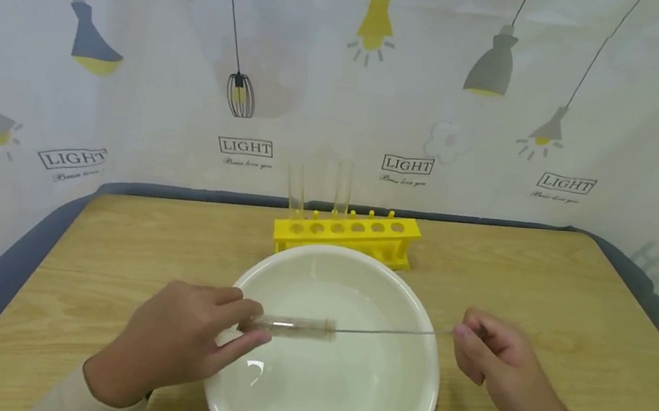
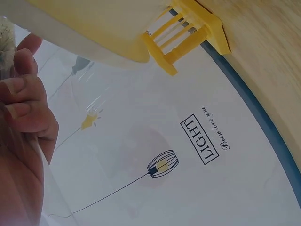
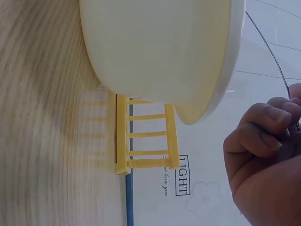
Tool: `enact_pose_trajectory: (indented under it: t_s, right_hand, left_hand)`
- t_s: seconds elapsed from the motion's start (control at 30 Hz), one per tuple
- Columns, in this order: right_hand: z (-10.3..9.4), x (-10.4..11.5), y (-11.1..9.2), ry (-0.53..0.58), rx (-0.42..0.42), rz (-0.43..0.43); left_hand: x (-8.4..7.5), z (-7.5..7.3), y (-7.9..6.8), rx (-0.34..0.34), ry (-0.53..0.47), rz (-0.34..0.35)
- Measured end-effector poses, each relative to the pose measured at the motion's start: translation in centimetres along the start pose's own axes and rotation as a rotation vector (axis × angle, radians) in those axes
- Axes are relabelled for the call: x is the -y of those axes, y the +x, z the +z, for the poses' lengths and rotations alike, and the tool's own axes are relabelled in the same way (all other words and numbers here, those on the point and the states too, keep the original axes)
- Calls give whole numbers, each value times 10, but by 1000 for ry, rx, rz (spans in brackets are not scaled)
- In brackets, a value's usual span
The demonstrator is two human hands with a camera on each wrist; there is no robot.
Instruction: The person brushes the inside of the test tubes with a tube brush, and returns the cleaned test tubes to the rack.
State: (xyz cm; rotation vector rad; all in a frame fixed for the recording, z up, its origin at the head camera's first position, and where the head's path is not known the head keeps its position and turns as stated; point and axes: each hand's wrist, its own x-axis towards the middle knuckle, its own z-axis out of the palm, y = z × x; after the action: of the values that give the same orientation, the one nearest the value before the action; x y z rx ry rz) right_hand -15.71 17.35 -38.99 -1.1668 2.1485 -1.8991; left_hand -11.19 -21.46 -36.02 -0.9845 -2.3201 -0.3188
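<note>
Over a white basin (image 1: pixel 402 409), my left hand (image 1: pixel 188 333) grips a clear glass test tube (image 1: pixel 303 328) by its closed end, the tube lying level with its mouth to the right. The bristles of a test tube brush fill the tube. Its thin twisted wire handle (image 1: pixel 388 331) runs out to my right hand (image 1: pixel 498 367), which pinches the far end just beyond the basin's right rim. In the right wrist view the fingers (image 3: pixel 263 132) curl around the wire. Only part of the bristles shows at the edge of the left wrist view.
Behind the basin stands a yellow test tube rack (image 1: pixel 357 232), with two clear test tubes (image 1: pixel 342 190) upright at its left part. The wooden table (image 1: pixel 542 296) extends to both sides. A printed curtain (image 1: pixel 331 95) hangs along the back.
</note>
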Motion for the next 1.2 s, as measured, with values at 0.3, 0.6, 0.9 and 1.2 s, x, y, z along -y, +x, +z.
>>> enact_pose_trajectory:
  t_s: [0.3, 0.6, 0.9, 1.2]
  right_hand:
    - [4, 2, -3, -25, -15, 45]
    - [4, 3, -3, -55, -13, 70]
    - [5, 4, -3, -81, -12, 108]
    - [5, 3, -2, -89, 3, 98]
  left_hand:
    - [-3, 3, -2, 15, -4, -1]
    - [-5, 4, -1, 1, -2, 8]
    - [-5, 5, -2, 32, -8, 1]
    - [-5, 5, -2, 33, -7, -2]
